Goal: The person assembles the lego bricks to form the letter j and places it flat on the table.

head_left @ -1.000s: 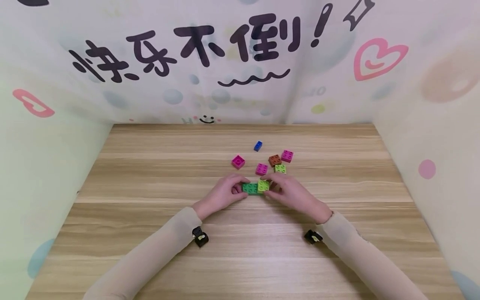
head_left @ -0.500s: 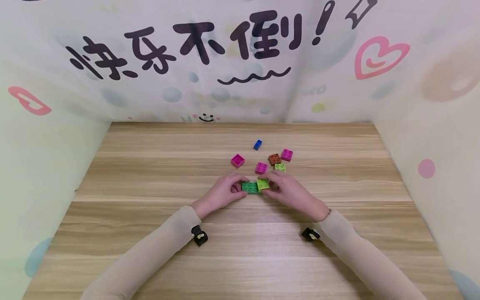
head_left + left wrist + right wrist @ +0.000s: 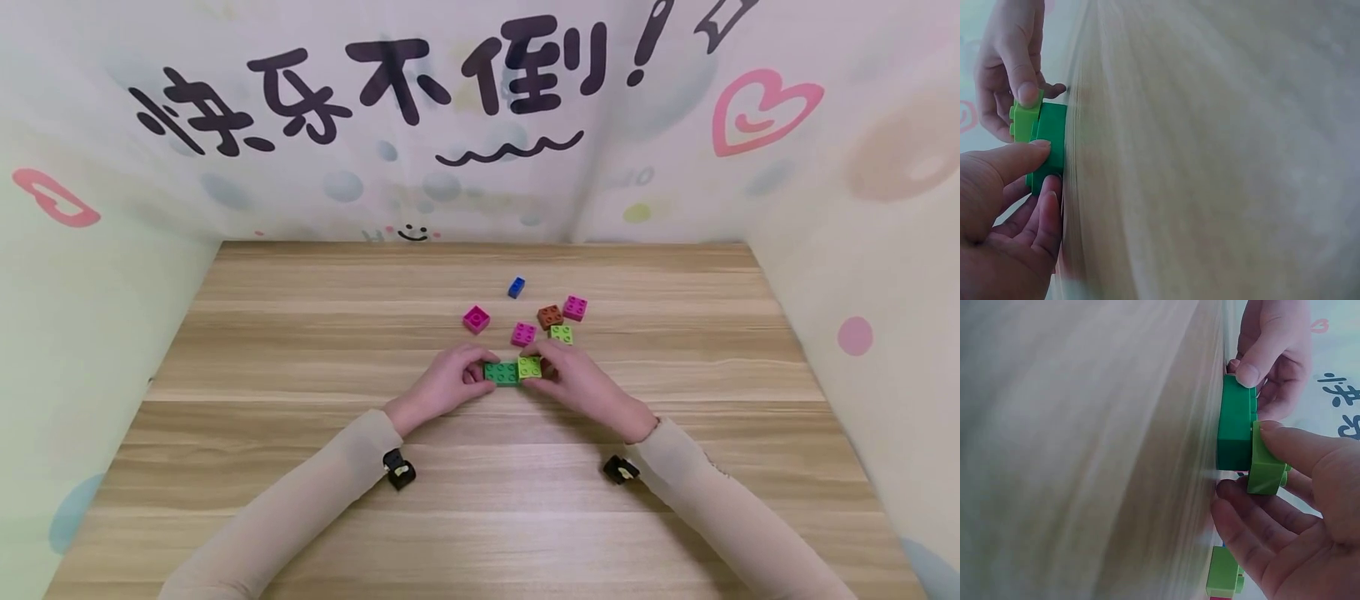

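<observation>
green brick (image 3: 500,374) pinched by left hand (image 3: 441,385) seemingly sits partly under lime brick (image 3: 528,367) pinched by right hand (image 3: 588,385).

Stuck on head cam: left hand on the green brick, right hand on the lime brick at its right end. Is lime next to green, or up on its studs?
Observer: Up. The right wrist view shows the lime brick, held in the right hand, on the studded side of the green brick.
Operator: Green's right end is hidden under lime for me. Ends flush?
Observer: No. From the right wrist, lime juts out past that end.
</observation>
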The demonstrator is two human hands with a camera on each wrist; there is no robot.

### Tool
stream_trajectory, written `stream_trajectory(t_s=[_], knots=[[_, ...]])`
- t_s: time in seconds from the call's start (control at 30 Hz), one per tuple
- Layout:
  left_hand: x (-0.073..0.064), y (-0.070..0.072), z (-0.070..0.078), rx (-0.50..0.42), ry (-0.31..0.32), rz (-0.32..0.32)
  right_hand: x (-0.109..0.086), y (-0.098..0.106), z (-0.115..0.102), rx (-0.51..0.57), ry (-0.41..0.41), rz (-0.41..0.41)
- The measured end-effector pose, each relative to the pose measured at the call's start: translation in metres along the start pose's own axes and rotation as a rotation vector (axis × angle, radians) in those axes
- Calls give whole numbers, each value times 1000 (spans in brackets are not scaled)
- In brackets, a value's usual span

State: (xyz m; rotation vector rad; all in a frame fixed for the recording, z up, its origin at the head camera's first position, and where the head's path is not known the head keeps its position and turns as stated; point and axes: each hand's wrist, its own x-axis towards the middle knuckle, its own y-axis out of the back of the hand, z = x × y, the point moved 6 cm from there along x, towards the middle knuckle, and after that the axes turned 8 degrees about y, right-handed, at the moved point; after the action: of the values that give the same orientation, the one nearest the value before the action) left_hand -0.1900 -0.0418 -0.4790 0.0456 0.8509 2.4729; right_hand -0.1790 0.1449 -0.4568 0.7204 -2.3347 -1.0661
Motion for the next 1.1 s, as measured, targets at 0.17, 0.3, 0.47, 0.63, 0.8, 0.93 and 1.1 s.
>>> stream_trajectory(t_s=[0.17,0.3,0.47,0.63,0.8,0.93,1.1], knots=[[1,1,1,-2,12,-8,1,0,1,-5,1,-7],[2,1,0,-4,18,-11,2,0,1,-4,-2,-13],[0,1,0,-9,31,-12,2,-1,-2,1,6,-26],[-1,0,1,-17,38,-11,2,-3,-2,8,11,-41],[-3,1,4,-16,19,-1,2,-9,6,44,-11,-71],[-3,0,4,-1,10,3,1,-10,11,84,-50,-73],[-4,1,3,-4,12,-31,1,-12,12,113,-77,-82]])
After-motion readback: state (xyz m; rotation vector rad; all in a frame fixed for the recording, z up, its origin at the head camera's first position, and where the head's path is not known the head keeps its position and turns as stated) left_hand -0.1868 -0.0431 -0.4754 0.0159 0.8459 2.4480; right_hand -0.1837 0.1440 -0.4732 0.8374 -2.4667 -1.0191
